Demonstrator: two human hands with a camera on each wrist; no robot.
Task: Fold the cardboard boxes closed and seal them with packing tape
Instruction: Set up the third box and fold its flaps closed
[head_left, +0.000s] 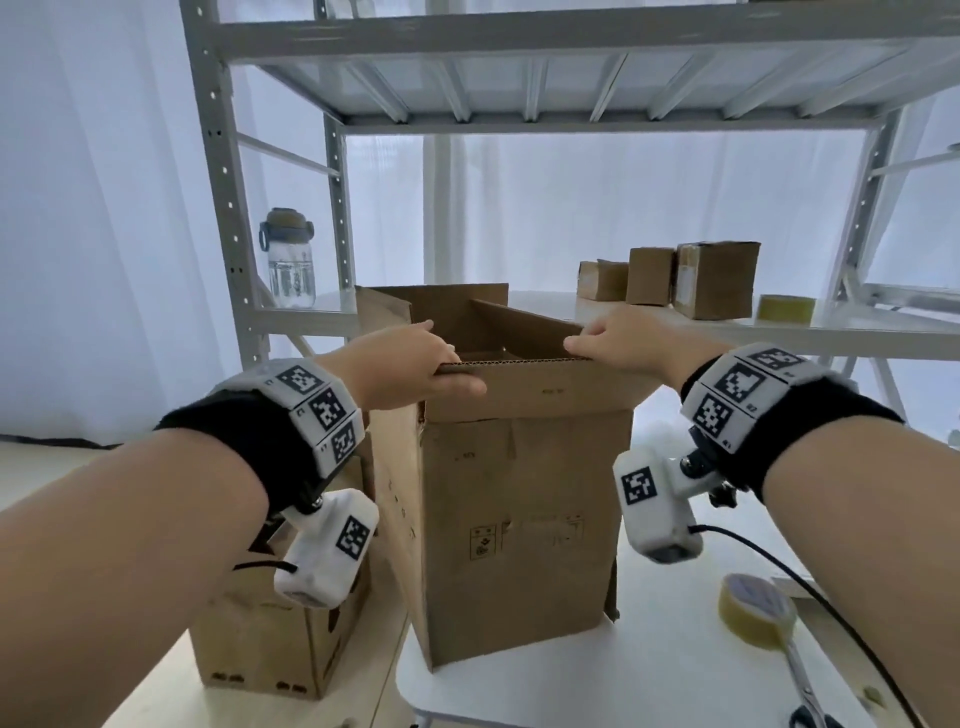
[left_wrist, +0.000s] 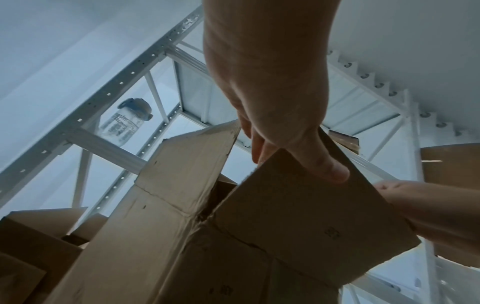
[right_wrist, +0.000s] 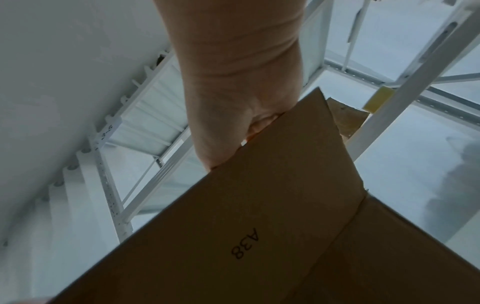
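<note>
1. White curtains and a pale metal rack (head_left: 332, 208) fill the background; I see a water bottle (head_left: 290, 260) on its shelf at the left, and small cardboard boxes (head_left: 691, 278) with a tape roll (head_left: 785, 309) on it at the right.
2. On the white worktop (head_left: 649, 670) in front of me stands the tall cardboard box (head_left: 524, 519), near the left edge, its top not yet closed.
3. My left hand (head_left: 415, 366) grips the near flap (head_left: 524, 387) at its left end, thumb on the outer face and fingers curled over the edge; the left wrist view confirms the pinch.
4. My right hand (head_left: 618, 345) is at the flap's right end. From the right wrist view its fingers curl over the edge, so I read it as clamped on the flap too.
5. Progress, as I judge it: early. One inner flap appears to be folding in; the far and left flaps stand upright, and nothing on this box is taped.
6. Left to do: fold the near flap down, bring the opposite one to meet it, then seal the seam. A second tape roll (head_left: 756, 613) and scissors (head_left: 802, 691) lie at the worktop's right edge.
7. Another brown box (head_left: 270, 644) sits on the floor beside the worktop; I cannot tell its state.
</note>
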